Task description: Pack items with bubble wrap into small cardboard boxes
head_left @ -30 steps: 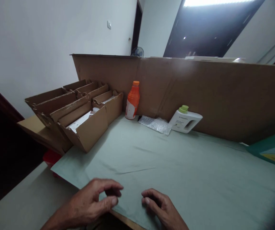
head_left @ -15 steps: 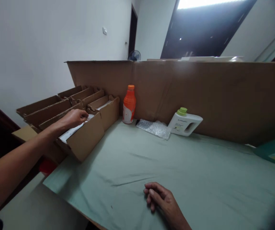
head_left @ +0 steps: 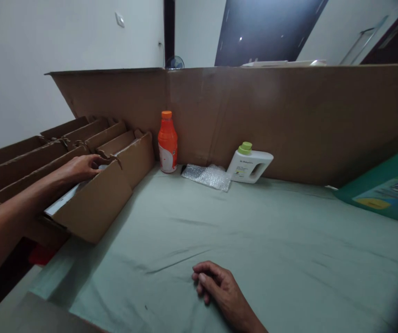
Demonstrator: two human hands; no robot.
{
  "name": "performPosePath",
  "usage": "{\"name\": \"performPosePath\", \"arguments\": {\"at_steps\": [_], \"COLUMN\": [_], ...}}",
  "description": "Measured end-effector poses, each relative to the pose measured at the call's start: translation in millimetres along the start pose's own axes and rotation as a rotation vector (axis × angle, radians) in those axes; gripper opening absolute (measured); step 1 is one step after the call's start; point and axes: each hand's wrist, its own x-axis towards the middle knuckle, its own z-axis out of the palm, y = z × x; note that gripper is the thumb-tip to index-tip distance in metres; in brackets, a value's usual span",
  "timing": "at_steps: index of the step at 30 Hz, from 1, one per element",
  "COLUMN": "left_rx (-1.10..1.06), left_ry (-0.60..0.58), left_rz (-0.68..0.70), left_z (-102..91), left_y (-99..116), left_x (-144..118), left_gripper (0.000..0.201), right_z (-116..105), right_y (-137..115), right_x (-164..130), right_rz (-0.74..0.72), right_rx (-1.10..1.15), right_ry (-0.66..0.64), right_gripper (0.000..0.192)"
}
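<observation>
While the left hand dips into an open cardboard bin at the left of the surface, its fingers bend down behind the near wall, so whether they grip anything cannot be told. Just beyond the fingertips shows a small pale, translucent piece, and a flat white piece lies in the bin below the wrist. More open cardboard compartments stand in rows to the left and far side of that bin.

Well apart from it, the right hand is at the near middle of the surface, fingers loosely curled, with nothing visible in its grasp. Toward the far edge, an orange bottle stands upright near the bins. Right of it lies a sheet of bubble wrap, its right end against a tilted white jug with a green cap. Behind these rises a tall cardboard panel. At the far right, a teal container with a printed label sits tilted.
</observation>
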Motion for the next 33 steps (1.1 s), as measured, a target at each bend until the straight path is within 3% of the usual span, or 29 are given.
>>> {"name": "performPosePath", "arguments": {"at_steps": [3,5,6,7,9,10,12,15,19,25,33], "left_rx": [-0.098,-0.186,-0.211,-0.226,-0.247,-0.291,-0.418,-0.643,-0.795,-0.753,-0.881], "left_ry": [0.058,0.248,0.399,0.546,0.642,0.63,0.498,0.343,0.332,0.393,0.339], "left_rz": [-0.079,-0.156,-0.211,-0.25,-0.308,-0.344,-0.423,-0.518,-0.536,-0.466,-0.478], "left_z": [-22.2,-27.3,-24.3,-17.4,6.6,22.2,55.8,100.2,135.5,160.1,178.6], "left_y": [13,23,26,26,20,13,-6,-34,-45,-32,-42], "left_x": [-51,-98,-123,-148,-192,-209,-232,-236,-217,-201,-206], "left_gripper": [0.054,0.049,0.043,0.036,0.026,0.025,0.03,0.057,0.089,0.086,0.092], "right_z": [0,4,8,13,28,38,58,89,126,157,164], "right_y": [-14,-36,-49,-63,-89,-99,-112,-117,-116,-112,-102], "right_x": [8,23,34,48,82,102,144,202,251,282,294], "right_rz": [0.016,-0.063,-0.133,-0.21,-0.342,-0.388,-0.44,-0.462,-0.502,-0.574,-0.569], "right_rx": [-0.089,-0.253,-0.343,-0.42,-0.492,-0.495,-0.483,-0.48,-0.479,-0.475,-0.488], "right_ry": [-0.065,-0.106,-0.113,-0.11,-0.091,-0.085,-0.073,-0.073,-0.093,-0.134,-0.141], "right_gripper": [0.042,0.032,0.027,0.024,0.023,0.025,0.03,0.043,0.062,0.072,0.068]}}
